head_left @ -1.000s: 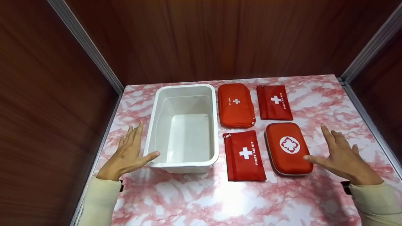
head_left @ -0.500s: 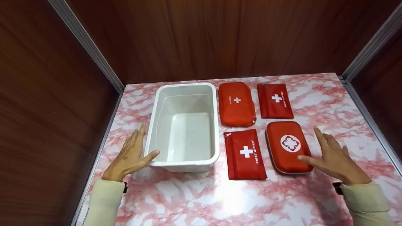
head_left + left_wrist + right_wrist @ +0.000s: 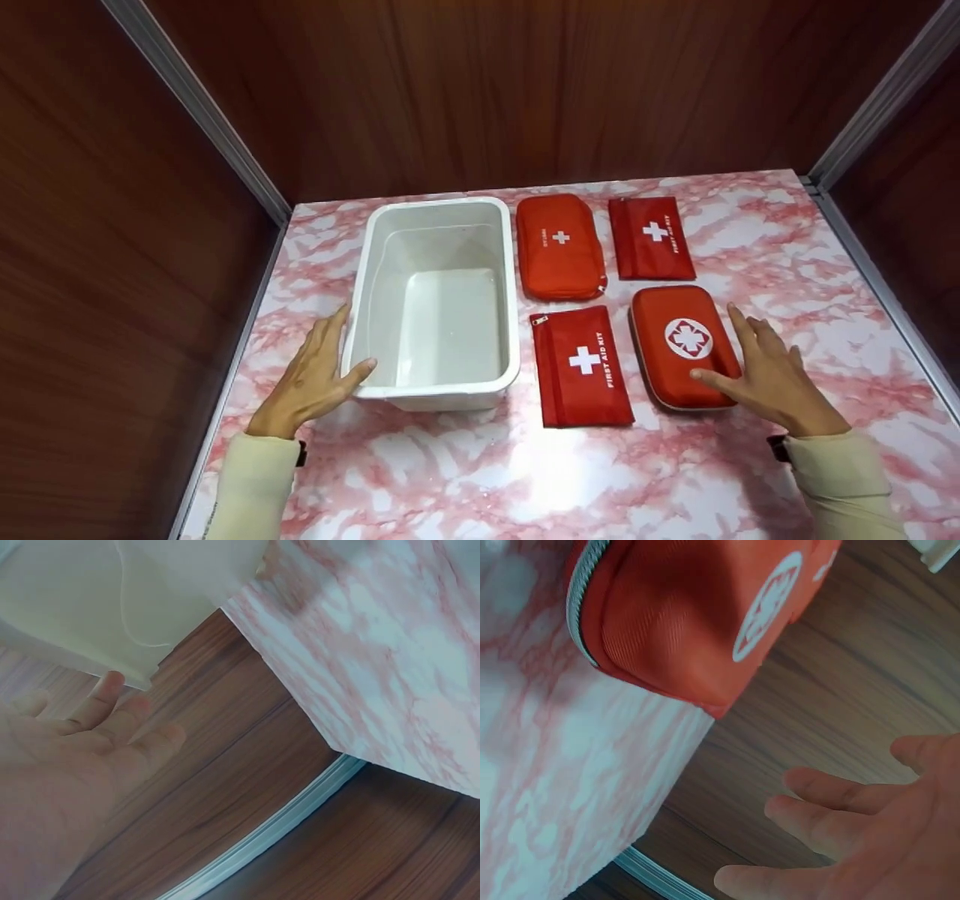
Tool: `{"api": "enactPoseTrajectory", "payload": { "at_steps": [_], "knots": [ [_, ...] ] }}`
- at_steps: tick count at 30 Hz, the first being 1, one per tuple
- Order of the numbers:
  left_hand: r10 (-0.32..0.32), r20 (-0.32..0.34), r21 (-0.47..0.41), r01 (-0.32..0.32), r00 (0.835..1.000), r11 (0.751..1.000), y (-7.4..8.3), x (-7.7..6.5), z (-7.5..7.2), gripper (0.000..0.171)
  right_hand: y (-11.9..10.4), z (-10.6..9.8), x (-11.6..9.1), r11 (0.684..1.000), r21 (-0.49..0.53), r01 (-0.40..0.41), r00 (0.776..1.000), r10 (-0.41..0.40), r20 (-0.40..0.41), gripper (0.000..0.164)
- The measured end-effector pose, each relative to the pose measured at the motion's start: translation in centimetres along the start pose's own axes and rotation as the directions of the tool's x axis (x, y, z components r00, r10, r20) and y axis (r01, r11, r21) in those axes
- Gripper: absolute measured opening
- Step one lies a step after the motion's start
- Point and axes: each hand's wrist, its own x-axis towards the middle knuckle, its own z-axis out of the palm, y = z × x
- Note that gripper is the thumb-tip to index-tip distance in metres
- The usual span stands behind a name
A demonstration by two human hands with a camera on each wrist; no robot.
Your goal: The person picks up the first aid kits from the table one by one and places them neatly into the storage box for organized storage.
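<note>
A white plastic bin (image 3: 454, 330) stands on the left half of the table. Beside its near left corner is my left hand (image 3: 304, 382), fingers extended and thumb over the rim; whether it touches is unclear. On the right lies a red hard zip case (image 3: 682, 382) with a round white cross emblem. My right hand (image 3: 772, 379) hovers at its right side, fingers spread and thumb over the lid. In the right wrist view, a gap shows between the fingers (image 3: 817, 821) and the case. Neither hand holds anything.
Between bin and case lies a flat red first aid pouch (image 3: 585, 397). Behind are an orange-red soft zip pouch (image 3: 559, 266) and another flat red pouch (image 3: 649, 259). Wood-grain panels (image 3: 480, 90) enclose the marbled pink table (image 3: 450, 487) at back and sides.
My right hand has moved left, closer to the hard case. My left hand has come slightly nearer the bin. The bin and pouches have stayed in place.
</note>
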Motion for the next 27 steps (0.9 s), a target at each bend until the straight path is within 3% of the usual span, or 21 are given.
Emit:
{"api": "enactPoseTrajectory", "payload": {
  "at_steps": [7, 16, 27],
  "knots": [
    [0.018, -0.025, -0.013, -0.018, 1.000, 1.000, -0.2, 0.0, 0.4, 0.081, 0.1, 1.3, 0.3, 1.000, 0.003, -0.007, 1.000, 0.007, -0.030, 0.112],
    [-0.008, -0.037, -0.055, 0.006, 0.999, 0.998, -0.4, 0.0, 1.2, 0.078, 0.4, 2.3, 0.4, 0.999, 0.031, -0.013, 0.998, 0.015, -0.058, 0.113],
    [-0.006, -0.065, -0.103, -0.001, 0.998, 0.995, -0.9, 0.1, 1.9, 0.073, 1.1, 3.0, 0.7, 0.997, 0.037, -0.069, 0.997, 0.068, 0.024, 0.116]
  ]
}}
